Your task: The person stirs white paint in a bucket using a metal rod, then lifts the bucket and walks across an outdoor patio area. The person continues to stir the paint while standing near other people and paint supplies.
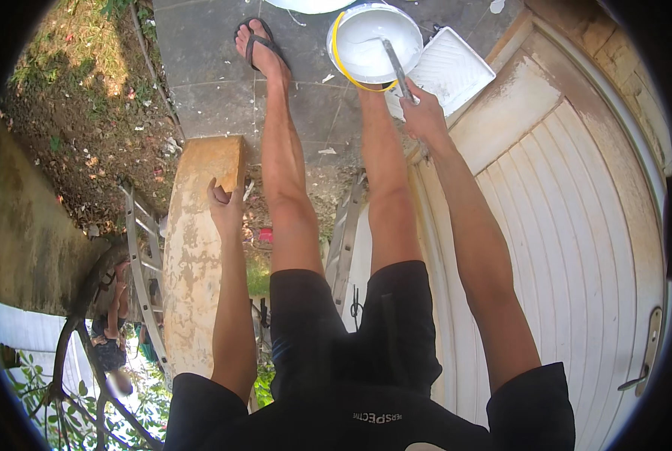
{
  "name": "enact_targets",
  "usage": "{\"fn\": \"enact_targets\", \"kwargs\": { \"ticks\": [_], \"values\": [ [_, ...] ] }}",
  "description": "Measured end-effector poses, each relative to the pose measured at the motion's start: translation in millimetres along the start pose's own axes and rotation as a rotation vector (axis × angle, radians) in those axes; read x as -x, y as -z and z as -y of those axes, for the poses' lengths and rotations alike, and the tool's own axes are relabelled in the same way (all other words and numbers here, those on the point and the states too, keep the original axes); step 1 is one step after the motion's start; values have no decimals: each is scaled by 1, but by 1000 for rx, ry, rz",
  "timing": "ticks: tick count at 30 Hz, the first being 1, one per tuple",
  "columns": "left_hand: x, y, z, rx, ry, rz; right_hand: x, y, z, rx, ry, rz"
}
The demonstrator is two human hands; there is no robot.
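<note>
Nearest to the camera: black shirt (306, 421) and black shorts (396, 331), seen from above, with two bare legs (291, 165) reaching away toward the dark tiled floor (208, 98). Beyond the knees, toward the right side, white bucket (409, 36) with yellow handle (335, 37) and white paint (362, 56) inside; just beside, partly covered by the bucket, white ridged tray (460, 71). Farther to the right, white door (561, 218).

About possible trouble, only as a judgement: easy to tip the bucket by pressing too strongly with the grey stick (393, 60) against the inner wall, and so to spill paint over the right foot, hidden behind the bucket. Possible also to drip on the floor or on the door by lifting the stick too quickly while wet. With an open black sandal (250, 52) on the left foot, easy to slip on any spilled paint.

Now the hands. Right hand (426, 114): closed around the grey stick, apparently with firm grip, with the far end of the stick down in the bucket, at the paint. Left hand (227, 209): released, half open, with fingers slightly curled and nothing visible in the grip. In view, in front of the low wall (193, 225); impossible to tell from this angle if really touching.
</note>
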State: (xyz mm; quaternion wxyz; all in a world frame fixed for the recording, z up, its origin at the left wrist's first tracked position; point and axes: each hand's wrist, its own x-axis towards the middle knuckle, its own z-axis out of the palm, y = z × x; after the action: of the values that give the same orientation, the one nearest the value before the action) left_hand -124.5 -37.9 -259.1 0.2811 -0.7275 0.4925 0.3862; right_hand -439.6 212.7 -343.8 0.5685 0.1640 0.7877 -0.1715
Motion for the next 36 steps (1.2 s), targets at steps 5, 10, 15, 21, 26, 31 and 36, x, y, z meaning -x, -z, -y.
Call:
{"fn": "enact_targets", "kwargs": {
  "ticks": [5, 10, 15, 21, 26, 31, 36],
  "values": [
    [20, -7, -3, -27, -223, -104, -6, 14, 11, -19, 84, 109],
    [43, -35, -32, -234, -478, -30, -2, 11, 12, -25, 46, -31],
    [79, -56, -60, -533, -663, 4, -2, 5, -4, 182, -83, 79],
    [108, -41, -67, -440, -691, 86, -5, 16, -3, 116, 22, 96],
    [111, -31, -64, -483, -681, 62, -4, 18, 2, 1, 21, -7],
    [86, -58, -73, -615, -696, 21, -5, 13, 1, 148, -51, 108],
    [85, -57, -76, -618, -668, 7, -9, 10, 4, 106, 122, -37]
  ]
}}
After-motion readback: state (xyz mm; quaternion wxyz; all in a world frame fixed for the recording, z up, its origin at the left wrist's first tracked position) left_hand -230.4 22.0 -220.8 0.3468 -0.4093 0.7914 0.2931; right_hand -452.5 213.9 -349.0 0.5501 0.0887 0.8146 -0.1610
